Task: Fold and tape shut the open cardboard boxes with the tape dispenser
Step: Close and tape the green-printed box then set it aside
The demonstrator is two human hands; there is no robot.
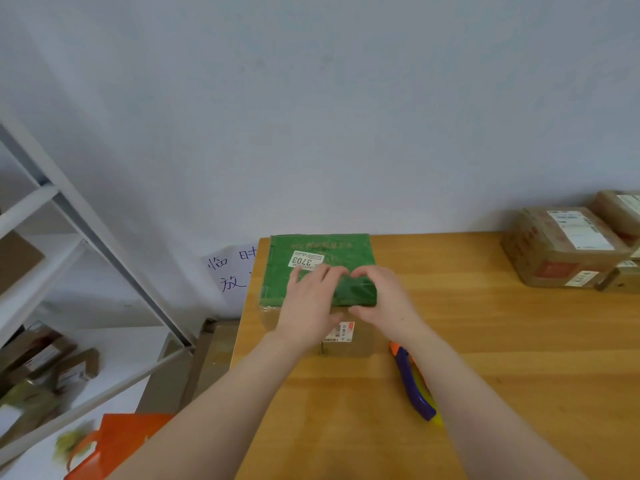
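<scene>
Step in hand, as I judge it: folding; the green top of the box is being pressed down, no taping yet.

Left hand: flat, fingers spread and straight, palm down on the near left of the top; it holds nothing, only presses.

Right hand: fingers arched over the near right corner of the top, thumb against the near edge; it grips that corner. A darker green patch lies between the two hands; I cannot tell whether it is a flap or shadow.

The box sits under both hands, on the table, with a white label just beyond the left fingertips; the top lies nearly flat; contents hidden.

Purple tool: lies on the table just right of the right forearm, nearer me than the hand, untouched; orange tip, yellow underside; I cannot tell if it is the dispenser or a cutter.

Next move, my judgement: keep the left hand pressing so the top does not spring up; free the right and reach back for the tool; then run tape along the seam.

Other containers:
- brown boxes, far right of the right hand; closed, labelled; contents unseen;
- shelf, left of the left arm; small parcels on a lower level;
- orange bag, below the left elbow; contents not visible.
</scene>
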